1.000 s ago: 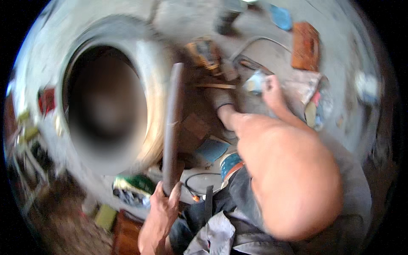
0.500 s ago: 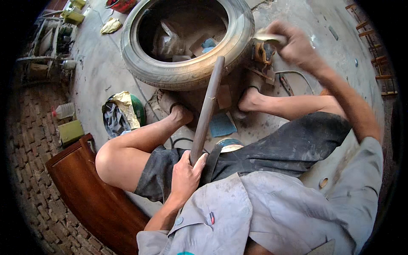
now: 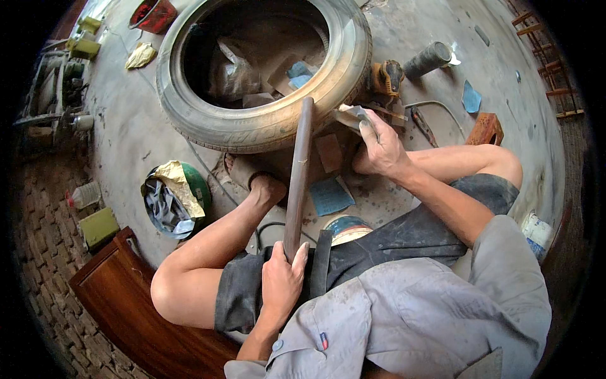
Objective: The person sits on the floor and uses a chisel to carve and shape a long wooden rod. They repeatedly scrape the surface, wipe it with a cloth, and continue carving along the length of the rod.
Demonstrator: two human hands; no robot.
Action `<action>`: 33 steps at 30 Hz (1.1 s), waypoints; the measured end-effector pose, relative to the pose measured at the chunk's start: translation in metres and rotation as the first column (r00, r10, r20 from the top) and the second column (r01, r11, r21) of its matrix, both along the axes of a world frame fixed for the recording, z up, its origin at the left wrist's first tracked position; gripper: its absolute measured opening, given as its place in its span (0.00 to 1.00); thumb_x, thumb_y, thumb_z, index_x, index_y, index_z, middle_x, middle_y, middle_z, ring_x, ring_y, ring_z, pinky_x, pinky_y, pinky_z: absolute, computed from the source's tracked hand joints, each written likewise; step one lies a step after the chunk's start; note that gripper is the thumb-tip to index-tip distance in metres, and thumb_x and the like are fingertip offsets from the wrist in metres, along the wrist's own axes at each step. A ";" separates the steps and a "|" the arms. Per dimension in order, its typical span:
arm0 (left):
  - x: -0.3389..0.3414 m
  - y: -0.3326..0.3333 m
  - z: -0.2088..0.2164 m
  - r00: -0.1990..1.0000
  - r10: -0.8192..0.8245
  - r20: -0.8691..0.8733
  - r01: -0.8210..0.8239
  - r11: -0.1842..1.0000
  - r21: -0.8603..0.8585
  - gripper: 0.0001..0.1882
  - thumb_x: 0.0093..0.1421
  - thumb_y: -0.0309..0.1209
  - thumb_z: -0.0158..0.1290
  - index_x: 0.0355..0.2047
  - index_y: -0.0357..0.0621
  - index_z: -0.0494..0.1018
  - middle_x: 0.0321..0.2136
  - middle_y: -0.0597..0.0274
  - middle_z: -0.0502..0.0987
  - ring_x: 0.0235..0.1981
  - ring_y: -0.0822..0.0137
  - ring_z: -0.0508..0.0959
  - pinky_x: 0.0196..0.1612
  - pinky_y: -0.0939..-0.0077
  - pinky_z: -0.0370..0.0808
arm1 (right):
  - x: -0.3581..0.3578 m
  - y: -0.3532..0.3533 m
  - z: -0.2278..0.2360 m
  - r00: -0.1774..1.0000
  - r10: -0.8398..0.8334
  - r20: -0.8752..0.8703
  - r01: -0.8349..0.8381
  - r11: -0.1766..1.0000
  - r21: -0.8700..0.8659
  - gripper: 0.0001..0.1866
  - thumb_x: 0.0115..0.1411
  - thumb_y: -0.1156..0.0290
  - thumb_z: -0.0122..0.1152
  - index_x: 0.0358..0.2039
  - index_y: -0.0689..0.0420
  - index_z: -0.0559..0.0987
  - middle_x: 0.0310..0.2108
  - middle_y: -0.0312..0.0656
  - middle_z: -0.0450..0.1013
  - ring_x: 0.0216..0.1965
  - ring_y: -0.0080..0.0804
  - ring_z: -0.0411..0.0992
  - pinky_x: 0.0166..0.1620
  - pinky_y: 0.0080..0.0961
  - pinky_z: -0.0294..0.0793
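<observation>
My left hand (image 3: 282,281) is wrapped round the lower end of a long, dark brown wooden bar (image 3: 299,174), close to my lap. The bar slants up and away from me, its far end at the near side of a worn tyre (image 3: 205,123) lying flat. My right hand (image 3: 382,146) pinches a folded piece of sandpaper (image 3: 348,117), pale on one face. It is held just right of the bar's upper part, apart from it. Parts of the sandpaper are hidden by my fingers.
An orange power sander (image 3: 389,77) and a dark cylinder (image 3: 428,59) lie right of the tyre. Blue sandpaper (image 3: 332,195) is on the floor between my feet. A green tub (image 3: 199,189) with cloths stands left, near a brown wooden panel (image 3: 136,297). A red bucket (image 3: 154,18) stands at far left.
My right hand has come left and toward me with the sandpaper, from beside the sander to near the bar. My left hand keeps its grip on the bar. The view has shifted slightly.
</observation>
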State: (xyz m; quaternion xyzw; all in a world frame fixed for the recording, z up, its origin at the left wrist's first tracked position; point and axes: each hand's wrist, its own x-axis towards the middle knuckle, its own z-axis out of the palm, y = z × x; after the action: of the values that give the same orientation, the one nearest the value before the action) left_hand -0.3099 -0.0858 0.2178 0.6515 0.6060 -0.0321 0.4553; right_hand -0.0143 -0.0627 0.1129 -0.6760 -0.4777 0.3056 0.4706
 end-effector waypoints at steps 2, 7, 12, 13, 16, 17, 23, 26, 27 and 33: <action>0.001 0.000 -0.001 0.999 -0.041 -0.024 0.042 0.999 0.035 0.18 0.64 0.36 0.59 0.31 0.34 0.66 0.19 0.36 0.74 0.24 0.36 0.77 0.27 0.49 0.71 | 0.006 0.009 0.006 0.998 0.033 0.046 -0.033 0.999 0.002 0.16 0.70 0.78 0.45 0.56 0.65 0.72 0.47 0.58 0.76 0.50 0.47 0.75 0.51 0.31 0.73; -0.001 -0.002 -0.006 0.995 -0.061 -0.078 0.064 0.997 0.037 0.18 0.64 0.36 0.59 0.32 0.35 0.65 0.19 0.36 0.73 0.25 0.35 0.77 0.26 0.47 0.71 | 0.016 0.033 0.004 0.956 0.187 0.228 -0.218 0.969 0.120 0.23 0.63 0.83 0.50 0.60 0.68 0.69 0.54 0.61 0.73 0.59 0.56 0.71 0.64 0.36 0.67; 0.003 0.006 0.000 0.998 -0.025 -0.058 0.023 0.999 -0.043 0.18 0.64 0.36 0.59 0.31 0.35 0.66 0.20 0.35 0.73 0.26 0.35 0.77 0.27 0.49 0.71 | 0.021 0.052 0.000 0.863 0.333 0.380 -0.408 0.903 0.135 0.30 0.57 0.84 0.49 0.64 0.67 0.66 0.62 0.59 0.66 0.66 0.53 0.63 0.69 0.39 0.60; 0.004 0.008 0.002 0.999 -0.016 -0.045 0.013 0.999 -0.052 0.18 0.64 0.37 0.59 0.31 0.34 0.66 0.21 0.35 0.73 0.27 0.35 0.77 0.28 0.50 0.71 | 0.026 0.058 -0.005 0.852 0.352 0.386 -0.430 0.893 0.134 0.33 0.56 0.85 0.47 0.65 0.66 0.65 0.65 0.58 0.64 0.68 0.52 0.61 0.71 0.38 0.58; 0.004 0.012 0.004 1.000 0.019 -0.012 -0.021 0.994 -0.109 0.18 0.64 0.37 0.59 0.31 0.33 0.68 0.21 0.35 0.73 0.26 0.35 0.76 0.28 0.53 0.72 | 0.038 0.080 -0.018 0.841 0.333 0.426 -0.425 0.894 0.140 0.29 0.61 0.82 0.48 0.65 0.66 0.66 0.64 0.58 0.65 0.67 0.52 0.61 0.71 0.38 0.57; 0.003 0.014 0.004 0.999 0.031 -0.017 -0.033 0.989 -0.142 0.18 0.64 0.37 0.59 0.31 0.32 0.68 0.21 0.35 0.73 0.26 0.35 0.76 0.29 0.54 0.72 | 0.039 0.084 -0.019 0.843 0.330 0.426 -0.420 0.897 0.137 0.27 0.64 0.80 0.48 0.65 0.65 0.66 0.64 0.58 0.65 0.67 0.51 0.62 0.71 0.38 0.58; 0.003 0.016 0.003 0.997 0.072 -0.017 -0.074 0.975 -0.211 0.19 0.64 0.39 0.59 0.32 0.31 0.70 0.22 0.35 0.74 0.25 0.37 0.76 0.30 0.57 0.73 | 0.027 0.089 -0.018 0.856 0.288 0.429 -0.387 0.907 0.164 0.22 0.65 0.77 0.53 0.59 0.69 0.71 0.58 0.61 0.70 0.63 0.52 0.67 0.67 0.39 0.66; 0.006 0.020 0.002 0.995 0.097 -0.008 -0.095 0.959 -0.266 0.20 0.64 0.40 0.59 0.32 0.31 0.70 0.22 0.35 0.75 0.25 0.36 0.76 0.30 0.56 0.73 | 0.001 0.073 -0.012 0.745 0.314 0.588 -0.477 0.867 0.142 0.24 0.60 0.75 0.56 0.58 0.69 0.72 0.57 0.61 0.71 0.63 0.53 0.68 0.67 0.40 0.66; 0.007 0.021 0.003 0.994 0.104 -0.011 -0.103 0.952 -0.288 0.20 0.64 0.40 0.59 0.32 0.31 0.70 0.22 0.36 0.75 0.26 0.36 0.77 0.30 0.55 0.73 | -0.019 0.060 -0.010 0.707 0.317 0.632 -0.509 0.848 0.144 0.27 0.55 0.74 0.58 0.56 0.68 0.73 0.56 0.61 0.71 0.62 0.55 0.68 0.66 0.41 0.67; 0.005 0.004 -0.011 0.997 0.007 -0.079 -0.009 1.000 -0.028 0.19 0.64 0.39 0.60 0.31 0.35 0.66 0.20 0.34 0.75 0.27 0.35 0.78 0.28 0.47 0.72 | -0.021 0.062 -0.010 0.694 0.299 0.655 -0.461 0.883 0.085 0.27 0.53 0.73 0.60 0.54 0.69 0.74 0.55 0.61 0.72 0.60 0.57 0.69 0.64 0.44 0.68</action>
State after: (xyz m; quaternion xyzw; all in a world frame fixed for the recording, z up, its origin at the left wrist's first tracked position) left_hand -0.3052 -0.0815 0.2070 0.6407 0.6256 -0.0649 0.4403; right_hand -0.0356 -0.0007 0.1029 -0.5608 -0.7697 0.0945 0.2900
